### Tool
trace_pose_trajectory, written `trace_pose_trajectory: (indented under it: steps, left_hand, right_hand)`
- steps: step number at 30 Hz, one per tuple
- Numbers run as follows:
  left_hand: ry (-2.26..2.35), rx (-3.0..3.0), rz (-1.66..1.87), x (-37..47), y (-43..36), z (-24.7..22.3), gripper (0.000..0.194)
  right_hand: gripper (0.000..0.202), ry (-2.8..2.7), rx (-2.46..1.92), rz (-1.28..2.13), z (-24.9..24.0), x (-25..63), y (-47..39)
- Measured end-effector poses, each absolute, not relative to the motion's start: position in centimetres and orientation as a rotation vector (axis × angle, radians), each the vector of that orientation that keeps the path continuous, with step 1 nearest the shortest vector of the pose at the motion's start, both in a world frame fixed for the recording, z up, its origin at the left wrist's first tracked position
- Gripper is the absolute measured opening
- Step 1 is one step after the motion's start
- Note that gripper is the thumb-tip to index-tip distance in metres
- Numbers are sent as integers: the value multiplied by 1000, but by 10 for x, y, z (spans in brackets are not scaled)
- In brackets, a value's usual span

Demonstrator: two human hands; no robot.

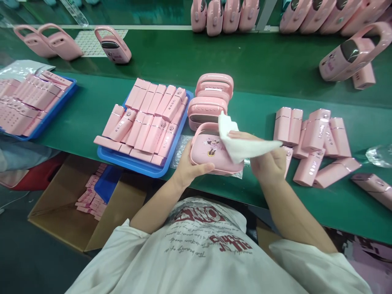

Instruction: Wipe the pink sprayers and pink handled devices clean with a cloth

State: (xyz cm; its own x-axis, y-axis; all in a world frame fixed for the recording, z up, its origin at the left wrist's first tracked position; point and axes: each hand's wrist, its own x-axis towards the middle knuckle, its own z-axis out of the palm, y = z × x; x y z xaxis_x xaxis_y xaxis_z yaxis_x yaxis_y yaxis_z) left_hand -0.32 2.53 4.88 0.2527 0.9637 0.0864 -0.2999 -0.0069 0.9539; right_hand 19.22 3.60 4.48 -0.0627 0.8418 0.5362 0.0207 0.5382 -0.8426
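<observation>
My left hand (188,168) is closed around the left edge of a pink portable speaker (210,153) with a carry handle and a cartoon mouse print. The speaker is tilted, its printed face turned up. In my right hand (269,161) is a white cloth (240,145), spread over the speaker's upper right part and touching it. Part of the speaker's right side is hidden under the cloth. Just behind stand two more pink speakers (207,108), one behind the other. Below the held speaker, clear bubble wrap (181,151) lies on the green bench.
A blue tray (143,168) of pink stick-shaped pieces (153,130) stands left, another blue tray (63,104) farther left. Loose pink pieces (317,130) lie right. More pink speakers (231,16) line the back shelf. An open cardboard box (61,208) sits below.
</observation>
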Motion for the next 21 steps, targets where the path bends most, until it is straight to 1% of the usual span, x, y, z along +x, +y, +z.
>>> trace_pose_trajectory:
  steps: [1, 3, 6, 8, 11, 13, 16, 19, 21]
  left_hand:
    - [734, 1111, 1152, -2, 25, 52, 81]
    - [676, 1068, 1101, 1, 23, 57, 83]
    - [679, 924, 1033, 4, 18, 56, 91]
    - [727, 750, 998, 5, 15, 52, 88]
    - [785, 568, 920, 4, 15, 47, 81]
    - [793, 529, 834, 2, 17, 45, 77]
    - [776, 449, 738, 0, 17, 42, 73]
    - [769, 330, 754, 1, 14, 39, 67]
    - [772, 279, 780, 1, 12, 37, 63]
  right_hand:
    - [32, -1620, -713, 731, 49, 191, 34]
    - [37, -1832, -579, 577, 56, 187, 31]
    - [34, -1925, -475, 461, 58, 184, 27]
    - [30, -1918, -491, 418, 57, 182, 25]
    - [36, -1863, -592, 439, 56, 178, 23]
    - [32, -1788, -662, 564, 55, 175, 22]
    - [15, -1506, -840, 727, 49, 172, 26]
    - [17, -1066, -1037, 722, 39, 175, 36]
    - [20, -900, -1078, 725, 34, 178, 42]
